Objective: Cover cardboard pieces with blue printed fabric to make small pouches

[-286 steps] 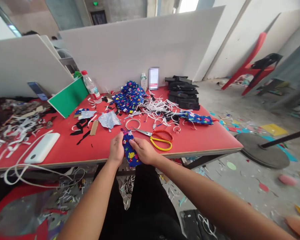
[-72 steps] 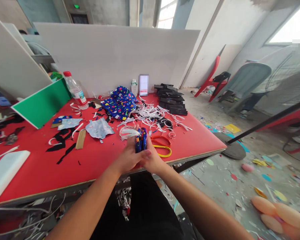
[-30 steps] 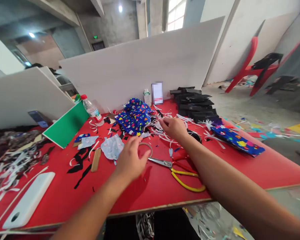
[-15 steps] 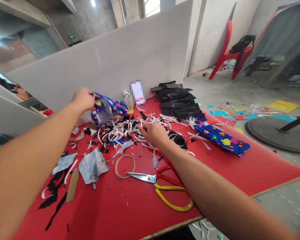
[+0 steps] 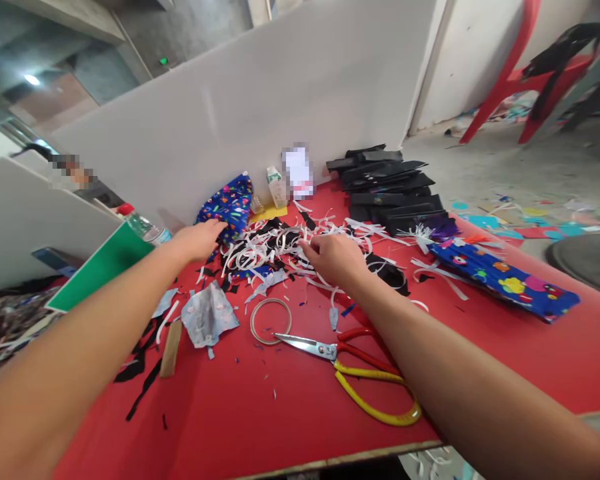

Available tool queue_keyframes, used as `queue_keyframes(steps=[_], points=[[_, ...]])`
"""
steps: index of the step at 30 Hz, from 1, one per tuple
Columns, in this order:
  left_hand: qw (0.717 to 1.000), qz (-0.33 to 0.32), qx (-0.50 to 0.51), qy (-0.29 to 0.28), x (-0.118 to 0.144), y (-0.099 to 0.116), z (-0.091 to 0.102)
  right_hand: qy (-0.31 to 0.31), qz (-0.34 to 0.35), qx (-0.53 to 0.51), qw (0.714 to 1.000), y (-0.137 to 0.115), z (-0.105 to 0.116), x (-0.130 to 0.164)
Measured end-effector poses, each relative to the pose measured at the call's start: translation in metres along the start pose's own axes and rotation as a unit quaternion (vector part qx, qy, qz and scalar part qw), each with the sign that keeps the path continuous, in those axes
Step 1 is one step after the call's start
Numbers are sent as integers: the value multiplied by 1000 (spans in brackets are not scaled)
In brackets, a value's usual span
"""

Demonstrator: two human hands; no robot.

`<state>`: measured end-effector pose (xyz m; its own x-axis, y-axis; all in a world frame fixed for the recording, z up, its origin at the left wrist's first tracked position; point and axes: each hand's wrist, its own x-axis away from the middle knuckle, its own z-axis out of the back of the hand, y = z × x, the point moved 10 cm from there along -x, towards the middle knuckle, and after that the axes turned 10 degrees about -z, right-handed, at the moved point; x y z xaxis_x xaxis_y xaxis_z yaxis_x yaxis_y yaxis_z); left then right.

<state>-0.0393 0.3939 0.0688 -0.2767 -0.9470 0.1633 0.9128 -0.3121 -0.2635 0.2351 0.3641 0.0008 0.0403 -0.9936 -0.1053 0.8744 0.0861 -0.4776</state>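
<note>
Left hand (image 5: 196, 241) reaches across the red table (image 5: 290, 427), its outstretched fingers touching the lower edge of a bunched blue patterned cloth (image 5: 227, 207) that leans near the white partition; whether it grips the cloth I cannot tell. Right hand (image 5: 333, 257) is loosely curled, fingertips pinching into the heap of white strips (image 5: 265, 243) just right of that cloth. Near the front of the table lie scissors (image 5: 353, 370) with red and yellow handles, their blades beside a thin ring (image 5: 270, 320). A second blue patterned piece (image 5: 505, 280) lies well apart on the right, beside a stack of black pieces (image 5: 390, 187)
</note>
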Motion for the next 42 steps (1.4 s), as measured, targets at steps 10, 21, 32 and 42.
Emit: queue_keyframes(steps=[10,21,32,42], points=[[992,-84,-70,-62,182,88,-62,8,-4,-5,1000,-1,1,2],[1000,24,3,-12,188,49,-64,19,-4,-4,1000,4,8,6],[968,240,70,3,-2,-90,-101,13,15,7,1000,-3,0,2],[933,342,98,50,-11,-100,-112,12,19,12,1000,-4,-3,1]])
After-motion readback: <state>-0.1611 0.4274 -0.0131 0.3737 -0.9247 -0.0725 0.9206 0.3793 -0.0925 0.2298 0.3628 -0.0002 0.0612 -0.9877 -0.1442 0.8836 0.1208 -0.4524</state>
